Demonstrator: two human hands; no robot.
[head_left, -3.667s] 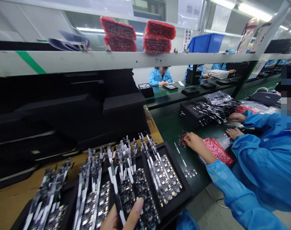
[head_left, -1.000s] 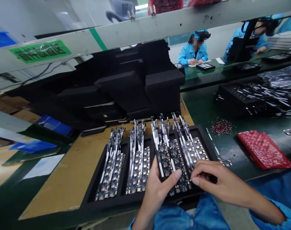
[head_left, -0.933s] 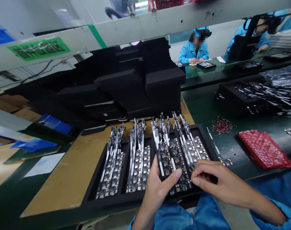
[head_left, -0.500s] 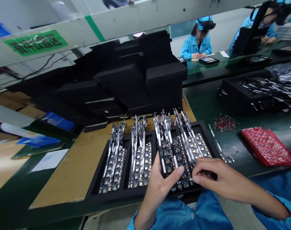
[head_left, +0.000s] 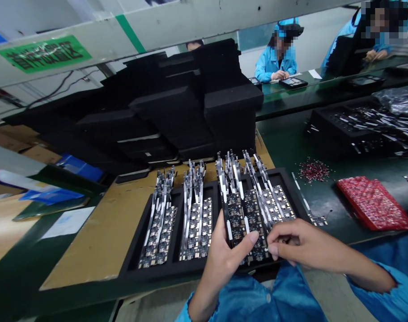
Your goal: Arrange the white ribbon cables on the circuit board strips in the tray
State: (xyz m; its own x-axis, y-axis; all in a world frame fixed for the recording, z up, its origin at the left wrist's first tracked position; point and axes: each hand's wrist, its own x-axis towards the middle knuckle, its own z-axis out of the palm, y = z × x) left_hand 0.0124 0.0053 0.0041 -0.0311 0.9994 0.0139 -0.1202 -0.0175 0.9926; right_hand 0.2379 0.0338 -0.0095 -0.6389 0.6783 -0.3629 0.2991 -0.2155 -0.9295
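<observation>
My left hand (head_left: 224,255) grips a dark circuit board panel (head_left: 236,213) by its near left side, with the thumb lying across the top. White-striped flex strips (head_left: 236,170) run from the panel's far end. My right hand (head_left: 303,243) is closed in a pinch at the panel's near right edge; a tiny pale bit shows by the fingertips, too small to name. Beneath is a black foam tray (head_left: 172,270) with compartments. Other board panels lie in it, two to the left (head_left: 159,237) (head_left: 196,232) and one to the right (head_left: 278,203), with similar strips.
Right of the tray, a loose strip with a small board (head_left: 320,220), a scatter of tiny red parts (head_left: 313,171) and a red packet (head_left: 376,203) lie on the green table. Black foam stacks (head_left: 234,112) rise behind. Cardboard (head_left: 86,255) lies left. Co-workers (head_left: 278,58) sit across.
My right hand's fingertips have shifted slightly left along the panel's near right edge. The left hand keeps its hold on the panel. The view has tilted slightly.
</observation>
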